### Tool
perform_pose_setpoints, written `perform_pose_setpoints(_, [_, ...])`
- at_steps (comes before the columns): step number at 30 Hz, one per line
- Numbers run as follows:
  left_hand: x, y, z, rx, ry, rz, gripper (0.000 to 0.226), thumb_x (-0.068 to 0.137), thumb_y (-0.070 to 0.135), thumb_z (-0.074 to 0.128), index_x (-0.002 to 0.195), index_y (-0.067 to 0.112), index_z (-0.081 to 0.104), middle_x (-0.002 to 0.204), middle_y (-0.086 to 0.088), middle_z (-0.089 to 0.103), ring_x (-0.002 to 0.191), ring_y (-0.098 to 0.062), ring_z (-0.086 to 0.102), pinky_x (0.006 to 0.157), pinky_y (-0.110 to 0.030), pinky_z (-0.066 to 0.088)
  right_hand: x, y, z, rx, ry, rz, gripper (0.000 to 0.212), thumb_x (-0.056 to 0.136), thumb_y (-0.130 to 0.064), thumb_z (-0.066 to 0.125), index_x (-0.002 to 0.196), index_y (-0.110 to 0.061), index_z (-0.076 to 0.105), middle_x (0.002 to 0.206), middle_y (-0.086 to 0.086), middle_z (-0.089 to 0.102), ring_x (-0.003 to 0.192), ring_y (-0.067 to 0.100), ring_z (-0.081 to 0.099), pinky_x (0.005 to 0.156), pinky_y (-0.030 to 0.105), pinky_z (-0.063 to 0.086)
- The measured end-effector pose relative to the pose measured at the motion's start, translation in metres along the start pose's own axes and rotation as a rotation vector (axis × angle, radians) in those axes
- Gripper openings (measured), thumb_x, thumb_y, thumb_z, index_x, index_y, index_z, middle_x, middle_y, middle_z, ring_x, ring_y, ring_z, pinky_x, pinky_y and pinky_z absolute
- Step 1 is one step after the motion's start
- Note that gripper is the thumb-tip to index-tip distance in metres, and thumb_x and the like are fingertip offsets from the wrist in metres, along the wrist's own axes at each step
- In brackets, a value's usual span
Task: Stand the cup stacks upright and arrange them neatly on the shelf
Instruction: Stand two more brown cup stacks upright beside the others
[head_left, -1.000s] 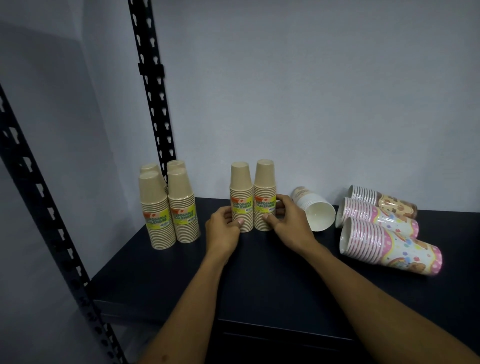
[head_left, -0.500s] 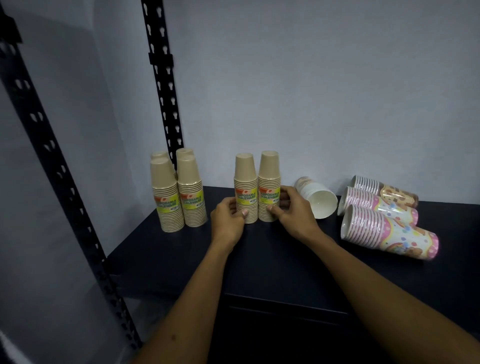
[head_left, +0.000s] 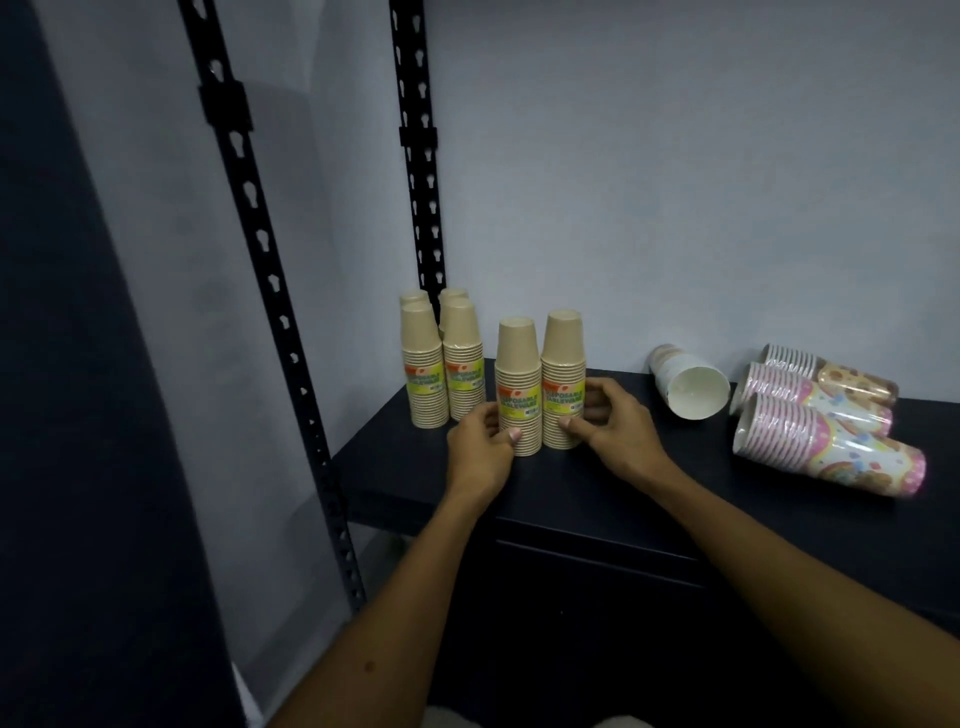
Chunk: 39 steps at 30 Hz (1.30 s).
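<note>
Matt kraft-paper cup stacks (head_left: 540, 384) with glossy printed labels stand at centre frame on a smooth, matt black shelf (head_left: 597, 499), while glossy clear-plastic-wrapped patterned paper cup stacks (head_left: 826, 441) lie at right, beside perforated black metal uprights (head_left: 415, 156) at upper left.

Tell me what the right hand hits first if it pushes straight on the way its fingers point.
The right hand points left, already against the right kraft cup stack. Next in line is probably the left kraft cup stack beside it, held by the left hand.
</note>
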<state>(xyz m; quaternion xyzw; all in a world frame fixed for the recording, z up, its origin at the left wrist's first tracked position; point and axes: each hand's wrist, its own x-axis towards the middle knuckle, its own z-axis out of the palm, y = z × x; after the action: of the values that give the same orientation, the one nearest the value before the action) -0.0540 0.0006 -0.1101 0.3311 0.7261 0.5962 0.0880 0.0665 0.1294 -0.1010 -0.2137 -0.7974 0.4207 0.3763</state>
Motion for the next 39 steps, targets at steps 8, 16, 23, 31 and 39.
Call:
perform_pose_setpoints(8, [-0.01, -0.011, -0.056, 0.076, 0.073, 0.015, 0.039, 0.085, 0.005, 0.068, 0.123, 0.009, 0.06, 0.112, -0.002, 0.069, 0.101, -0.009, 0.063, 0.089, -0.021, 0.046, -0.008, -0.027, 0.049, 0.064, -0.049, -0.006, 0.048, 0.077, -0.014, 0.079, 0.119, -0.014, 0.056, 0.1, -0.006, 0.065, 0.088, 0.003, 0.064, 0.066, 0.011, 0.05])
perform_pose_setpoints(16, [0.002, -0.025, -0.097, 0.148, 0.088, 0.001, 0.037, 0.086, 0.006, 0.066, 0.123, 0.007, 0.059, 0.116, -0.005, 0.068, 0.101, -0.011, 0.062, 0.091, -0.025, 0.049, 0.007, -0.043, 0.081, 0.099, -0.152, 0.035, 0.045, 0.072, -0.017, 0.083, 0.109, -0.017, 0.058, 0.094, -0.007, 0.064, 0.081, 0.005, 0.063, 0.063, 0.013, 0.049])
perform_pose_setpoints(23, [0.009, -0.022, -0.094, 0.175, 0.072, -0.002, 0.038, 0.088, 0.008, 0.066, 0.125, 0.006, 0.057, 0.118, -0.006, 0.066, 0.099, -0.009, 0.058, 0.088, -0.022, 0.045, 0.011, -0.033, 0.074, 0.099, -0.206, 0.057, 0.042, 0.071, -0.022, 0.084, 0.106, -0.016, 0.06, 0.097, -0.002, 0.066, 0.084, 0.009, 0.065, 0.065, 0.014, 0.05])
perform_pose_setpoints(31, [0.007, -0.028, -0.093, 0.116, 0.067, 0.014, 0.042, 0.087, 0.015, 0.069, 0.126, 0.009, 0.056, 0.12, -0.004, 0.065, 0.101, -0.008, 0.059, 0.086, -0.019, 0.046, 0.014, -0.024, 0.075, 0.099, -0.251, 0.083, 0.045, 0.071, -0.017, 0.084, 0.109, -0.017, 0.061, 0.102, 0.0, 0.066, 0.09, 0.011, 0.066, 0.072, 0.018, 0.053])
perform_pose_setpoints(39, [0.011, -0.031, -0.094, 0.173, 0.031, -0.002, 0.051, 0.08, 0.019, 0.076, 0.121, 0.013, 0.047, 0.114, 0.001, 0.06, 0.103, -0.012, 0.059, 0.089, -0.023, 0.047, 0.017, -0.019, 0.078, 0.098, -0.214, 0.107, 0.04, 0.069, -0.016, 0.086, 0.101, -0.013, 0.062, 0.095, 0.0, 0.069, 0.082, 0.009, 0.067, 0.067, 0.015, 0.053])
